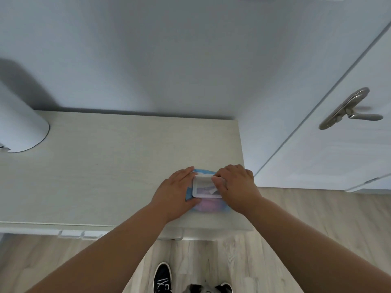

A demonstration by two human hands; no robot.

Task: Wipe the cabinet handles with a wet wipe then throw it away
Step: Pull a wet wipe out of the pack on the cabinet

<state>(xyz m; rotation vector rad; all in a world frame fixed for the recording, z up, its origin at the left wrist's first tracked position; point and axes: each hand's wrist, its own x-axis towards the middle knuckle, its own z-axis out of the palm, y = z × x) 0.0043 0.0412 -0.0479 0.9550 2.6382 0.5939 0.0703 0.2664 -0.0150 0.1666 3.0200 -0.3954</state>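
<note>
A blue and pink wet wipe pack (pixel 208 206) lies on the pale wooden tabletop (pixel 118 166) near its right edge. Its white plastic lid frame (pixel 203 186) is in the middle of the pack. My left hand (pixel 176 194) holds the pack's left side, fingers flat along it and thumb underneath toward me. My right hand (pixel 236 187) sits over the right side, fingertips curled at the lid, where a bit of white wipe (pixel 212 190) shows. A metal lever handle (pixel 349 109) is on the white door at the right.
A white cylindrical object (pixel 19 125) stands at the table's left. White wall panels rise behind the table. The white door (pixel 317 161) stands right of the table. Below me are the wooden floor (pixel 296 218) and my black shoes (pixel 161 279).
</note>
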